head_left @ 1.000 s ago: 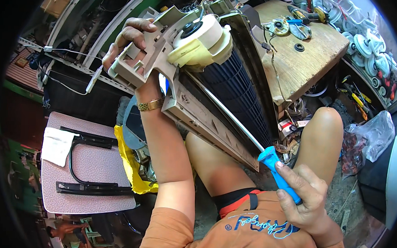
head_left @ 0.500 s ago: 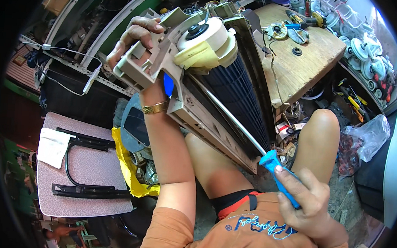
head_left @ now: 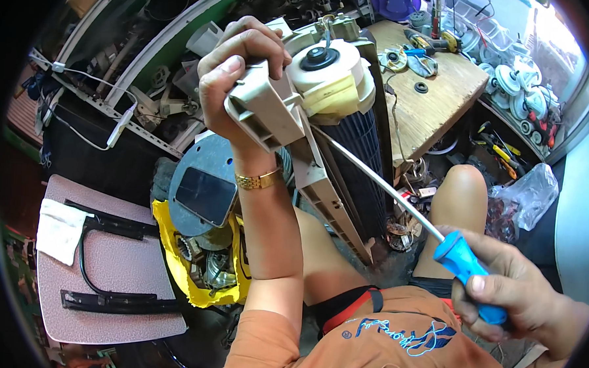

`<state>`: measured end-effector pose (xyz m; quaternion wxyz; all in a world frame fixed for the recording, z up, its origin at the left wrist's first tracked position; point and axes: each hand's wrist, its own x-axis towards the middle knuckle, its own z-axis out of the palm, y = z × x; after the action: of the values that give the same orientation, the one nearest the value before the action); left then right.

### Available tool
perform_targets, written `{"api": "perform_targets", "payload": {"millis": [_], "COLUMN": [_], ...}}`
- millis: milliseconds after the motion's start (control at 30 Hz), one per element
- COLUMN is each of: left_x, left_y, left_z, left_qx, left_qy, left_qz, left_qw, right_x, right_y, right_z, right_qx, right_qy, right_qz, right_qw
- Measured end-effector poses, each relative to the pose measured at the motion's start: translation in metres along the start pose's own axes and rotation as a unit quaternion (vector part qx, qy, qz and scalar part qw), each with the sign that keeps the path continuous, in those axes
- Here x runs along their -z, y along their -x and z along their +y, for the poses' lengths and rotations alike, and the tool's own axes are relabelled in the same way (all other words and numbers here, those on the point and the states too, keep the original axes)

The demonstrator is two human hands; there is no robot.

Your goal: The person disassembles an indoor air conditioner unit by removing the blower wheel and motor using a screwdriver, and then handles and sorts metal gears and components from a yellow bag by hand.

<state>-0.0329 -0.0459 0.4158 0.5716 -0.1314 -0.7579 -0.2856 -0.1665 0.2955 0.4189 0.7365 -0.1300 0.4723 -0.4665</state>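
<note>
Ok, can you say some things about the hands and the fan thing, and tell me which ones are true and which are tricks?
1. The right hand holds a blue-handled screwdriver. True.
2. The left hand grips the beige plastic housing. True.
3. The screwdriver handle is red. False: it is blue.
4. The left wrist wears a gold bracelet. True.
5. The dark phone lies on the wooden bench. False: it rests on a grey round plate by the left forearm.

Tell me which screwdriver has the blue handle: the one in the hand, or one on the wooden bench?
The long screwdriver gripped in the right hand; the tools on the wooden bench are too small to tell.
</note>
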Motion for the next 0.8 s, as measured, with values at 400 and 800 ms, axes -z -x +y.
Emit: {"api": "perform_targets", "payload": {"millis": [400, 800], "left_x": [0.016, 0.023], "left_y": [0.0, -0.003], "left_z": [-0.022, -0.027], "left_qx": [0.015, 0.056], "left_qy": [0.064, 0.088], "left_qz": [0.02, 0.032], "left_qw": [0.998, 0.994], "right_x": [-0.001, -0.01], "right_y": [-0.01, 0.006], "right_z": [-0.013, -0.014], "right_qx": [0.344, 0.41], "right_qy": [0.595, 0.724], "right_qz": [0.151, 0.164], "right_qw": [0.711, 0.531]}}
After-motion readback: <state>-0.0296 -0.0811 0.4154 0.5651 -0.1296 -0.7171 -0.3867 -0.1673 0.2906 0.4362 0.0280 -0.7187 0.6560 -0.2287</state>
